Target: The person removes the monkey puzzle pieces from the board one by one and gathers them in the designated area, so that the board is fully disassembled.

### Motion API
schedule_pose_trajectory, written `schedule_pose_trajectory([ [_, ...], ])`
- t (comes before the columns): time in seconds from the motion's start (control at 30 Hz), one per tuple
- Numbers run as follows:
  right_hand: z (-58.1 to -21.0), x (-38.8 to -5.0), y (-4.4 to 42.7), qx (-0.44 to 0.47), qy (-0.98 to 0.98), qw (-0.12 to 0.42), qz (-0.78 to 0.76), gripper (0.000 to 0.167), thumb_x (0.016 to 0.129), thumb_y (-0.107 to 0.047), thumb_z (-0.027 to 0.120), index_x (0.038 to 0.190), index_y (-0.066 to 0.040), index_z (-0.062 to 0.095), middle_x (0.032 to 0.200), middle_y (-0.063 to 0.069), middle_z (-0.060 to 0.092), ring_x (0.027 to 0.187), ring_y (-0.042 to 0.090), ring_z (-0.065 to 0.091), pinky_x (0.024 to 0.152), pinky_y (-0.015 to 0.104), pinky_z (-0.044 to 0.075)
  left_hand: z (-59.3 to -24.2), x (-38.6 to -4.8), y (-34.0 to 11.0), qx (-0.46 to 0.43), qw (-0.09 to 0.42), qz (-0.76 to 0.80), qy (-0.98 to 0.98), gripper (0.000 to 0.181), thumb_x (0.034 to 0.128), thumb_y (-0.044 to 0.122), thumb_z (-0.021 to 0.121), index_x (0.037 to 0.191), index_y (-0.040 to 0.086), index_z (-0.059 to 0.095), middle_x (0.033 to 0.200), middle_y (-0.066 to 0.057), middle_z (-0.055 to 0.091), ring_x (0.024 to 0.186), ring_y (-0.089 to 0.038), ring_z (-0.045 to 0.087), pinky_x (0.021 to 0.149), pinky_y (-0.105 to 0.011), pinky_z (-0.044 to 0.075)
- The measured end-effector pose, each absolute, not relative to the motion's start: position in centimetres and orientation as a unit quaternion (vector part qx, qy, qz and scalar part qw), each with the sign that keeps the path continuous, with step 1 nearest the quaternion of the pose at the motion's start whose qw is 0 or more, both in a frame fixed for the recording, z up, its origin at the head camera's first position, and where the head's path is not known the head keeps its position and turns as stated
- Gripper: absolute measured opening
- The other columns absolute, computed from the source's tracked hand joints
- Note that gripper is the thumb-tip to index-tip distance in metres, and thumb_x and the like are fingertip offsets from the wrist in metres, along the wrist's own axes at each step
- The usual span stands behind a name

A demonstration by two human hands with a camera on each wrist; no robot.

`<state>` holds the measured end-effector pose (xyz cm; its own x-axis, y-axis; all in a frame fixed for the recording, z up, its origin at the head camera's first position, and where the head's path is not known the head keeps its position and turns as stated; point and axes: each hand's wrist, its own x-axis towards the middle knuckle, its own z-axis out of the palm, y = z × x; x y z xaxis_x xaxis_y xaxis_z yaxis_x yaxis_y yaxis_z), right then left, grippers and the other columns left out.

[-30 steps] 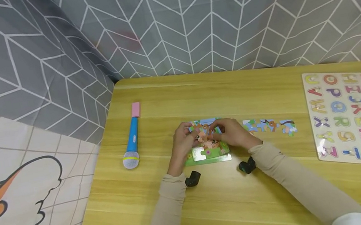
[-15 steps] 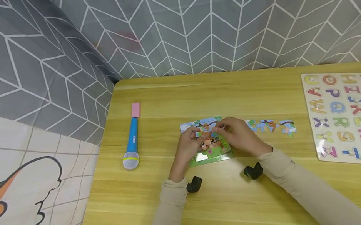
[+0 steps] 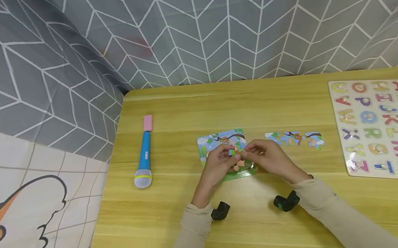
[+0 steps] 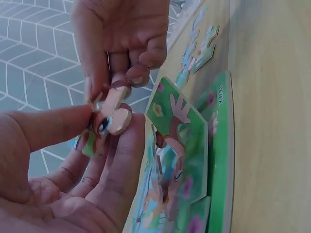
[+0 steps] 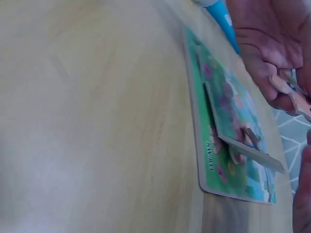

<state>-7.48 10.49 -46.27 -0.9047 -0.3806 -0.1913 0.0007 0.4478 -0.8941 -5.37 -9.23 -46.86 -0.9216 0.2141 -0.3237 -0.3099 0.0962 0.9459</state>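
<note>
From the head, the left hand (image 3: 216, 167) and right hand (image 3: 271, 159) meet over the picture board (image 3: 205, 141) on the table (image 3: 247, 237), mostly hiding what they hold. The left wrist view reveals a puzzle piece (image 4: 112, 114) printed with an eye, held above the board: the left fingers pinch it, and the right fingers grip its upper end. Whether it is one piece or several joined, I cannot tell. Both wrist views show a puzzle section (image 4: 192, 145) lying askew on the board, which the hands largely cover from above. Only the head view takes in the alphabet board (image 3: 389, 130) and the whole microphone (image 3: 143, 156); the right wrist view catches just part of the latter. Loose pieces (image 3: 294, 139) lie right of the picture board.
</note>
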Motion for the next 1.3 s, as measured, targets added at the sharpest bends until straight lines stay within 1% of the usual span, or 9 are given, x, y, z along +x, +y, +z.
schedule_pose_trajectory([
  [0.13, -45.8, -6.9, 11.8, -0.082, 0.814, 0.192, -0.542, 0.027, 0.1, -0.028, 0.063, 0.109, -0.004, 0.068, 0.103, 0.011, 0.075, 0.096, 0.017, 0.069, 0.087, 0.033, 0.053, -47.0, -4.9, -9.6, -0.023, 0.139, 0.651, 0.746, 0.03, 0.0965, 0.01, 0.066, 0.125, 0.0, 0.061, 0.113, -0.019, 0.065, 0.091, -0.026, 0.07, 0.078, -0.035, 0.061],
  [0.23, -45.8, -6.5, 13.7, -0.05, 0.804, 0.186, -0.562, 0.029, 0.102, -0.026, 0.061, 0.114, 0.0, 0.064, 0.098, 0.004, 0.077, 0.093, 0.014, 0.071, 0.085, 0.028, 0.055, -47.2, -4.6, -10.3, -0.032, 0.08, 0.621, 0.779, 0.026, 0.095, 0.008, 0.067, 0.12, 0.002, 0.063, 0.108, -0.017, 0.068, 0.094, -0.032, 0.07, 0.083, -0.04, 0.06],
  [0.33, -46.1, -6.3, 16.1, -0.016, 0.802, 0.174, -0.572, 0.034, 0.102, -0.025, 0.06, 0.12, 0.004, 0.061, 0.091, -0.011, 0.075, 0.085, 0.006, 0.071, 0.078, 0.022, 0.058, -47.7, -4.3, -11.1, -0.047, 0.034, 0.573, 0.817, 0.022, 0.094, 0.009, 0.068, 0.115, 0.004, 0.066, 0.102, -0.013, 0.07, 0.097, -0.028, 0.07, 0.087, -0.04, 0.059],
  [0.47, -46.9, -5.9, 19.1, 0.016, 0.821, 0.143, -0.552, 0.04, 0.102, -0.025, 0.06, 0.126, 0.007, 0.059, 0.086, -0.028, 0.069, 0.08, -0.003, 0.068, 0.072, 0.017, 0.057, -48.0, -3.7, -12.0, -0.067, 0.009, 0.525, 0.849, 0.017, 0.0932, 0.009, 0.069, 0.11, 0.006, 0.068, 0.092, -0.009, 0.069, 0.087, -0.022, 0.069, 0.08, -0.036, 0.059],
  [0.63, -47.9, -5.3, 21.7, 0.051, 0.852, 0.114, -0.508, 0.04, 0.102, -0.026, 0.06, 0.124, 0.007, 0.062, 0.081, -0.034, 0.065, 0.074, -0.006, 0.065, 0.065, 0.017, 0.055, -48.2, -3.3, -12.4, -0.068, -0.015, 0.451, 0.89, 0.018, 0.0905, 0.009, 0.073, 0.108, 0.008, 0.069, 0.09, -0.006, 0.066, 0.083, -0.019, 0.065, 0.077, -0.033, 0.057],
  [0.83, -48.4, -4.9, 23.2, 0.075, 0.848, 0.129, -0.509, 0.042, 0.102, -0.026, 0.059, 0.126, 0.008, 0.06, 0.084, -0.032, 0.066, 0.076, -0.007, 0.065, 0.068, 0.015, 0.056, -48.2, -3.2, -12.0, -0.027, -0.007, 0.403, 0.915, 0.029, 0.0867, 0.009, 0.078, 0.114, 0.008, 0.068, 0.113, -0.011, 0.066, 0.11, -0.03, 0.059, 0.096, -0.045, 0.051],
  [0.97, -48.4, -4.6, 23.4, 0.064, 0.883, 0.114, -0.452, 0.038, 0.102, -0.027, 0.06, 0.121, 0.006, 0.065, 0.087, -0.007, 0.077, 0.074, -0.014, 0.061, 0.066, 0.012, 0.053, -48.2, -3.1, -11.7, -0.01, 0.01, 0.389, 0.921, 0.034, 0.0851, 0.005, 0.078, 0.117, 0.008, 0.069, 0.128, -0.012, 0.062, 0.128, -0.034, 0.051, 0.109, -0.05, 0.045],
  [1.07, -48.5, -4.5, 23.3, 0.056, 0.912, 0.088, -0.397, 0.035, 0.101, -0.027, 0.062, 0.114, 0.004, 0.07, 0.09, 0.013, 0.078, 0.07, -0.017, 0.055, 0.063, 0.01, 0.046, -48.3, -3.1, -11.8, 0.002, 0.022, 0.379, 0.925, 0.038, 0.0846, -0.003, 0.074, 0.12, 0.008, 0.068, 0.137, -0.012, 0.059, 0.138, -0.035, 0.045, 0.118, -0.052, 0.038],
  [1.3, -48.5, -4.2, 23.0, 0.056, 0.921, 0.072, -0.379, 0.032, 0.1, -0.026, 0.063, 0.11, 0.002, 0.072, 0.086, 0.011, 0.075, 0.065, -0.011, 0.053, 0.058, 0.015, 0.044, -48.6, -3.0, -12.2, 0.007, 0.043, 0.396, 0.917, 0.044, 0.0859, -0.012, 0.066, 0.125, 0.007, 0.065, 0.146, -0.013, 0.054, 0.147, -0.034, 0.037, 0.123, -0.052, 0.03],
])
